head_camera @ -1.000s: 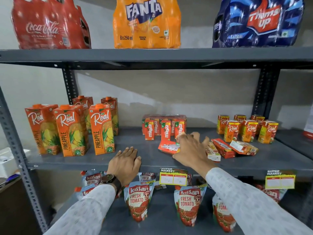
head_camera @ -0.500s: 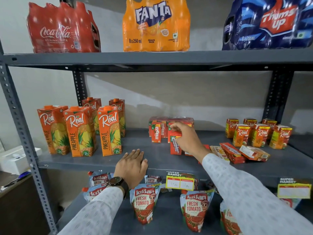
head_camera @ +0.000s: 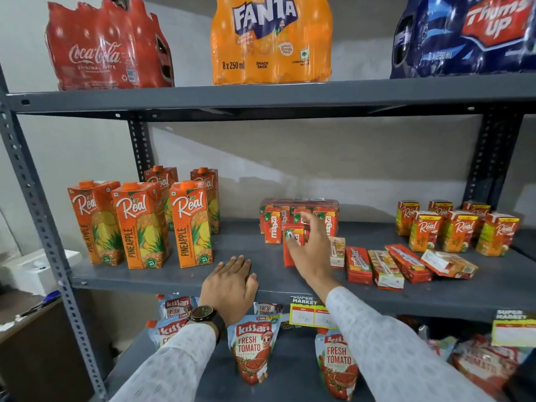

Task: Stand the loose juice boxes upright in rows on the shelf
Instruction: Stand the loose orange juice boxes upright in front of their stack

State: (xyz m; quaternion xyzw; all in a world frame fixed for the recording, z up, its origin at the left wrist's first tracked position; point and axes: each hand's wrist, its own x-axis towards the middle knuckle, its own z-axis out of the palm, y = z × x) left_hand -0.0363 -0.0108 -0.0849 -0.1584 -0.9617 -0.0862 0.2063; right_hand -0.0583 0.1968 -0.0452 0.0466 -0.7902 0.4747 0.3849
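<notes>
A small red Maaza juice box stands upright on the grey middle shelf, in front of a row of upright Maaza boxes and a shrink-wrapped pack. My right hand is at this box with fingers spread, thumb against its front and not gripping it. My left hand lies flat, palm down, on the shelf's front edge. To the right of my right hand, several loose juice boxes lie on their sides, the farthest tilted across another.
Tall Real pineapple cartons stand at the shelf's left and small upright Real boxes at the back right. Soda multipacks fill the shelf above. Kissan tomato pouches and price tags are below.
My right hand picked a Maaza box up off the shelf, stood it upright in front of the row, and has opened its fingers. My left hand stayed on the shelf edge.
</notes>
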